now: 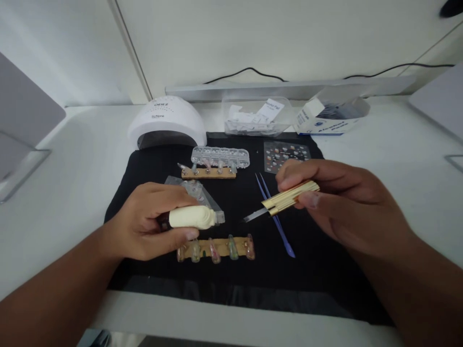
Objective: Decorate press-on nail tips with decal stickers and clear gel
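Observation:
In my left hand (pixel 152 221) lies a small cream nail polish bottle (pixel 190 217), tipped on its side with its clear open neck pointing right. My right hand (pixel 333 197) pinches a ridged gold brush cap (pixel 291 196). Its flat pale brush (pixel 255 215) points down and left, apart from the bottle's neck. Below the bottle, a wooden strip (pixel 222 247) carries several decorated false nails (pixel 214 250). Blue tweezers (pixel 284 233) lie on the black mat (pixel 224 279), partly behind the cap. A clear sheet (pixel 208 195) is partly covered by my left hand.
A second nail strip (pixel 209 172) lies before a clear compartment case (pixel 220 156). A white nail lamp (pixel 166 120) stands back left. Behind the mat are a clear plastic tub (pixel 246 127) and an alcohol pad box (pixel 325 123). A sticker sheet (pixel 285 155) lies at right.

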Motion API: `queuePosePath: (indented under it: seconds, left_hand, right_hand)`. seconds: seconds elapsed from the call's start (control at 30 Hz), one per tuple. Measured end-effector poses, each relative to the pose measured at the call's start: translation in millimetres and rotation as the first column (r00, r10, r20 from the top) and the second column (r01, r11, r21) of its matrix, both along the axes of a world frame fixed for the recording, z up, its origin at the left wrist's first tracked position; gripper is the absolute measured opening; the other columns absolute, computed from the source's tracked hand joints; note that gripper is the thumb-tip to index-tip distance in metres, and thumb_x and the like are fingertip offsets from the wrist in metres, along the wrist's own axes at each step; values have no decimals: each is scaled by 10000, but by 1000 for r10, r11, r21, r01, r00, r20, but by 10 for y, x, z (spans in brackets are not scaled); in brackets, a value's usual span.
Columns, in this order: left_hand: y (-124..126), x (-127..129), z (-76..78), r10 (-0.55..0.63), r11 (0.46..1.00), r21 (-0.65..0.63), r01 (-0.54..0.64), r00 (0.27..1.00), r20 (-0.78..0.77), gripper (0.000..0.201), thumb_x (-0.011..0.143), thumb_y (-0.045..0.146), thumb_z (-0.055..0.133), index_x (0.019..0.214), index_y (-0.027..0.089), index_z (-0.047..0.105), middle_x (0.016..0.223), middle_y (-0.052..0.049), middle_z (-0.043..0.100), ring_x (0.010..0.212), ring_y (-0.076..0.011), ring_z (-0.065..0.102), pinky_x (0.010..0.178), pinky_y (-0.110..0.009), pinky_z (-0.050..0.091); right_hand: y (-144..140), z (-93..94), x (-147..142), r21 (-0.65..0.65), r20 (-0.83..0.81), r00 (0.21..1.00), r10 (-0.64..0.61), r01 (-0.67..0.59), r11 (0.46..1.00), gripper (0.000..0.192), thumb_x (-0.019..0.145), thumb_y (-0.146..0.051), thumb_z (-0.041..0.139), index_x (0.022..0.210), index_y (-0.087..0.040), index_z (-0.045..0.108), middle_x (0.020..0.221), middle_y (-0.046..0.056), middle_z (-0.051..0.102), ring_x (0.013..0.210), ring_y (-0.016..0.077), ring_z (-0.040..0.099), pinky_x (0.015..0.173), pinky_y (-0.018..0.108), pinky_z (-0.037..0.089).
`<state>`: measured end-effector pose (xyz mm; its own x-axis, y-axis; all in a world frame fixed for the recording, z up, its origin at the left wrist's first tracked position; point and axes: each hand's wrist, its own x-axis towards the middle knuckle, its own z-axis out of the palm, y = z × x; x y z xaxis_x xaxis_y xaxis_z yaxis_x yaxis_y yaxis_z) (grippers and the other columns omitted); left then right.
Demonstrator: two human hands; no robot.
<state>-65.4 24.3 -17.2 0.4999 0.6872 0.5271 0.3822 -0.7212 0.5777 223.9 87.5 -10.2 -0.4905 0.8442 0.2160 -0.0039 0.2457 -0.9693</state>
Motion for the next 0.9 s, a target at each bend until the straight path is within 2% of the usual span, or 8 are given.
queuePosePath:
  seconds: [0.1, 0.33, 0.47, 0.63, 0.8, 0.9]
  left_hand:
    - [2, -8, 9, 9, 1000, 3, -9, 1000, -30, 79, 880, 244, 676, 931, 184, 673, 642, -3, 662, 521, -130, 609, 476, -220, 441]
    - [-10, -26, 13, 21, 1000, -3, -21, 999, -51, 78, 874, 244, 689, 923, 185, 676, 648, 6, 667, 516, -119, 614, 459, -202, 435]
    - [-17, -28, 16, 29, 1000, -5, -30, 998, -56, 60, 881, 246, 686, 916, 199, 670, 653, 11, 668, 510, -118, 612, 452, -204, 438]
    - [-22, -30, 19, 28, 1000, -11, -28, 998, -51, 82, 883, 256, 690, 942, 200, 677, 665, 4, 671, 522, -126, 622, 451, -214, 449]
    - [-31, -39, 17, 29, 998, -47, -31, 999, -27, 91, 889, 265, 699, 920, 182, 677, 652, -3, 649, 514, -125, 605, 446, -228, 435]
    - [-30, -43, 12, 22, 999, -43, -23, 999, -24, 95, 887, 265, 706, 925, 182, 679, 651, -3, 650, 505, -119, 596, 438, -226, 433]
  right_hand:
    - [29, 10, 5, -2, 74, 994, 76, -76, 997, 60, 852, -280, 684, 850, -241, 729, 704, 2, 584, 655, 158, 498, 600, 327, 366]
    - [66, -54, -90, -80, 240, 937, 255, -243, 967, 78, 768, -190, 644, 760, -186, 721, 679, -3, 631, 595, 135, 553, 557, 279, 399]
    - [58, -74, -129, -71, 298, 929, 218, -207, 976, 75, 776, -199, 630, 747, -192, 699, 690, -2, 636, 612, 137, 574, 574, 276, 415]
    - [68, -86, -134, -35, 315, 940, 130, -126, 991, 60, 763, -232, 650, 735, -199, 691, 664, -10, 616, 583, 133, 534, 560, 276, 384]
    - [76, -108, -105, -80, 217, 955, 203, -190, 978, 61, 751, -211, 645, 744, -215, 705, 645, -18, 592, 572, 132, 502, 548, 289, 351]
    - [58, -109, -123, -61, 230, 950, 213, -205, 977, 71, 755, -201, 638, 749, -206, 709, 661, -14, 605, 589, 133, 516, 558, 290, 362]
